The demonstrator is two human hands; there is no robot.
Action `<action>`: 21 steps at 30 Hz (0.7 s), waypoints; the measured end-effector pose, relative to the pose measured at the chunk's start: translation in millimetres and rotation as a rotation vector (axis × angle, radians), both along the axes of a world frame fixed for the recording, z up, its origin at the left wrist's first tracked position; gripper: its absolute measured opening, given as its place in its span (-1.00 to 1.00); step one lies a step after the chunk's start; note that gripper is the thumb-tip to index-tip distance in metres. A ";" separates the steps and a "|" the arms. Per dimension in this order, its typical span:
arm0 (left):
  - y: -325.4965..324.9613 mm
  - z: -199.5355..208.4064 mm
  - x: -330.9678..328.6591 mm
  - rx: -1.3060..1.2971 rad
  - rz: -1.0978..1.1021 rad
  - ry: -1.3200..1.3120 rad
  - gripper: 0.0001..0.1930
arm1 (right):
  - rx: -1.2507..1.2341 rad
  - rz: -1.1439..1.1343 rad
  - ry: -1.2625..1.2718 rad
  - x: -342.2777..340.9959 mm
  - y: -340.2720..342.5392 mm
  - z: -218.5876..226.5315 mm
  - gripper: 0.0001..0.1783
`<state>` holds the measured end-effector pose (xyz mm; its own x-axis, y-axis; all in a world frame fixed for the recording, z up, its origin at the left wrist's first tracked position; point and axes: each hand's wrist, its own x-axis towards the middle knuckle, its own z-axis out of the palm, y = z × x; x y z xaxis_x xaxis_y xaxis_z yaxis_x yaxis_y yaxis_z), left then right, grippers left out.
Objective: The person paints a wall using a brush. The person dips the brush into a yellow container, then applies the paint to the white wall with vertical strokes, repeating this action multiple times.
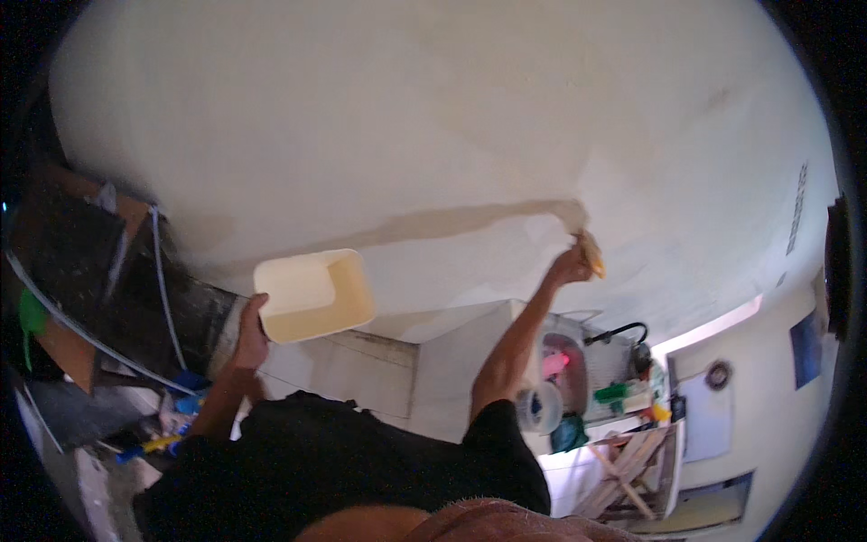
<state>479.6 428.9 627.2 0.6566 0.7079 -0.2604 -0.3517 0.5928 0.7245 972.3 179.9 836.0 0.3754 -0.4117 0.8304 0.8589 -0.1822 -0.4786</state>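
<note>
Left hand (254, 334) grips a cream tub (296, 282) by its left side, before the pale wall (361, 135). Right hand (571, 266) grips a yellowish tool (592, 255), type unclear, near the right end of the wall's darker streak (452, 219)

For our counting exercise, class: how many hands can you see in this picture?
2: the left hand grips the cream tub; the right hand holds a yellowish tool by the wall. No others show.
</note>
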 end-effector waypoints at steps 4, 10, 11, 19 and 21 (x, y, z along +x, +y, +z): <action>28.6 -22.7 -16.8 0.055 -0.039 0.024 -0.47 | 0.167 -0.361 -0.054 10.8 -47.2 -32.5 -0.76; 25.2 -0.4 7.5 0.214 -0.074 0.020 -0.59 | -0.292 -0.202 -0.051 -43.3 122.4 -79.7 -0.87; 26.3 -0.6 5.3 0.254 -0.025 0.034 -0.57 | -0.262 0.017 -0.152 -84.1 137.9 -56.3 -0.88; 32.0 -11.4 -10.9 0.312 -0.055 0.114 -0.42 | -0.125 0.315 0.187 -40.7 44.6 -11.6 -0.89; 21.8 14.0 13.0 0.127 -0.130 0.048 -0.34 | 0.039 0.024 0.164 18.1 -27.9 -14.3 -0.94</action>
